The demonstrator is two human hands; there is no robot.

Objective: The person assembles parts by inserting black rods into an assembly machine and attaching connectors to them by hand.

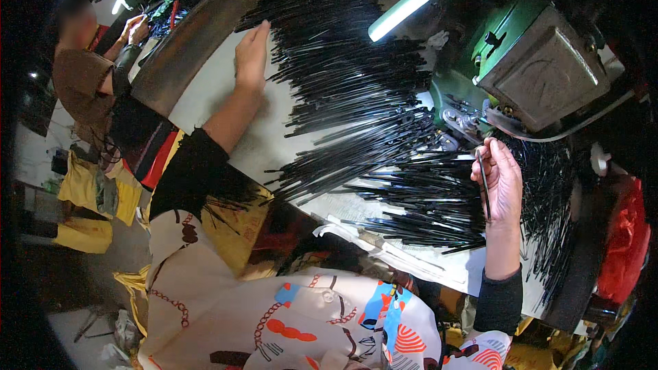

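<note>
Thin black rod (484, 185) upright; black rods (356, 89) heaped.

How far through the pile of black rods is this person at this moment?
Done: hard to tell; black rods lie fanned in rows across the table. In hand: the right hand holds one thin black rod near the green machine; the left hand rests on the far rows. Left: apparently most of the heap.
</note>
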